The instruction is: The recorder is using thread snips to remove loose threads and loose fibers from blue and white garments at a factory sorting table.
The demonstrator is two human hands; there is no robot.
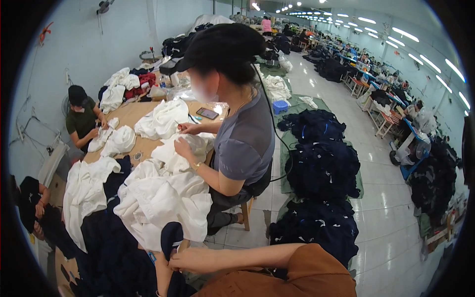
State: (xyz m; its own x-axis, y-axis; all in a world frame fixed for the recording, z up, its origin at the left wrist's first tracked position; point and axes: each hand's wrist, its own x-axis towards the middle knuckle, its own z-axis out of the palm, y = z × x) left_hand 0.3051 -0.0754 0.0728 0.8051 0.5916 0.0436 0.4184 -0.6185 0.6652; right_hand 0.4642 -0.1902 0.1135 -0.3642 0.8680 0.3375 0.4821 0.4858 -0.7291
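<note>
At the lower middle, my right hand [184, 260] is closed, its fingers pinching a dark navy garment [172, 236] with a pale stripe. My left hand [162, 271] comes up from the lower edge against the same cloth, closed around it, its fingers partly hidden. A small bright blue thing [152, 256] shows beside that hand, too small to name. Just beyond my hands a large white garment [161, 203] spreads over the table. More navy garments [116, 247] lie heaped to the left of my hands.
A co-worker in a grey top [247, 138] sits close ahead, handling white cloth; two others work along the left side. A phone [207, 113] lies on the wooden table [129, 108]. Navy bundles [321, 168] line the floor at right, near a blue basket [280, 106].
</note>
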